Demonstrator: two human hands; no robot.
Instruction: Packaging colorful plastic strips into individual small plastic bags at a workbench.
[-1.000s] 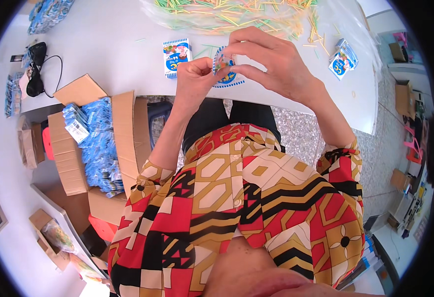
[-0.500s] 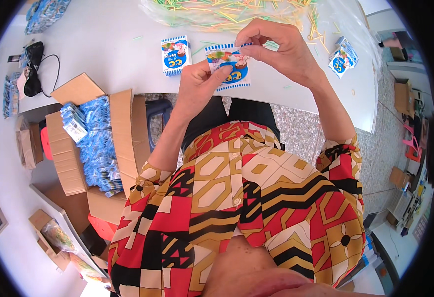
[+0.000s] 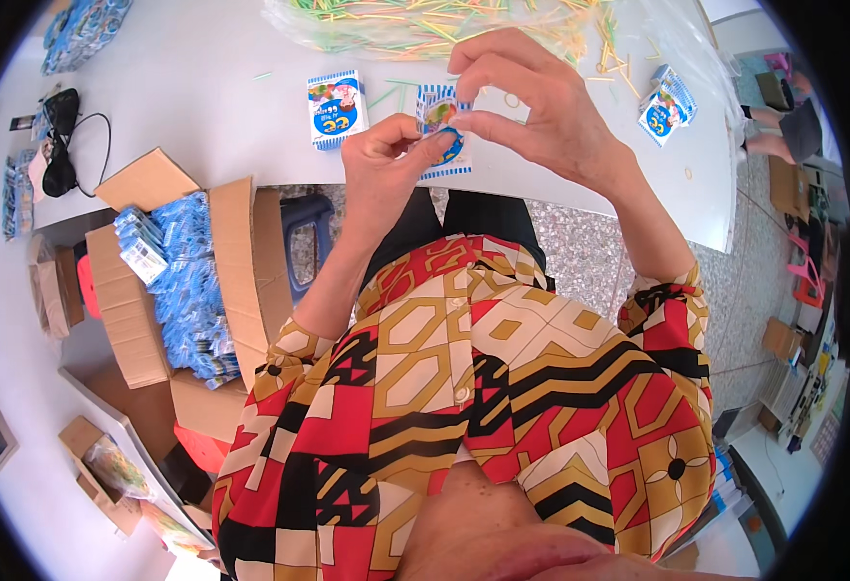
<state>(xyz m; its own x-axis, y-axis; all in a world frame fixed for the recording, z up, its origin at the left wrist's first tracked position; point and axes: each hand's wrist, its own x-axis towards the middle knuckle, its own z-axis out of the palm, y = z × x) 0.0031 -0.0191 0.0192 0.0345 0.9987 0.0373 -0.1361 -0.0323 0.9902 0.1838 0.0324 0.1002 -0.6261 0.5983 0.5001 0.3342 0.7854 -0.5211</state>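
My left hand (image 3: 381, 169) pinches a small flat packet (image 3: 455, 163) with blue-striped ends and a blue picture, held over the table's near edge. My right hand (image 3: 556, 111) is at the packet's upper right side, thumb and index finger spread with nothing seen between them. The right thumb tip is close to the packet; whether it touches I cannot tell. Just left of the held packet lies a neat stack of similar packets (image 3: 337, 111). Thin yellow, green and pink sticks (image 3: 425, 27) lie in a clear plastic bag beyond my hands.
More packets (image 3: 667, 111) lie at the table's right. An open cardboard box (image 3: 241, 247) of blue packets (image 3: 187, 281) stands to my left, beside a blue stool (image 3: 307, 232). A black corded object (image 3: 61, 145) rests on the table's left. Another person (image 3: 791, 131) shows at the far right.
The right thumb and index finger have parted from their pinch on the packet's top. The packet has turned somewhat in my left hand. Another person has come into view at the right.
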